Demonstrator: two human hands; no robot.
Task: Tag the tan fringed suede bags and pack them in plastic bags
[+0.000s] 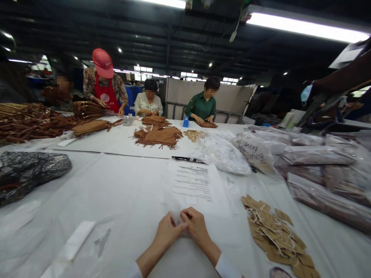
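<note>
My left hand (168, 230) and my right hand (197, 226) meet close together over the near middle of the table. Fingers and thumbs of both are pinched on a thin, see-through piece of plastic (176, 216). What it belongs to is hard to make out. Just beyond the hands lies a white sheet with printed lines (193, 181). To the right is a loose pile of brown card tags with white strings (274, 231). On the left, a clear plastic bag with small print (101, 245) lies flat near a white strip (79, 235).
Filled plastic bags (321, 154) are stacked at right, beside a clear bag (223, 154). A dark speckled bundle (31, 172) lies at left. Across the white table (124, 181), several co-workers handle brown fringed pieces (159, 136); brown straps (31, 121) are heaped far left.
</note>
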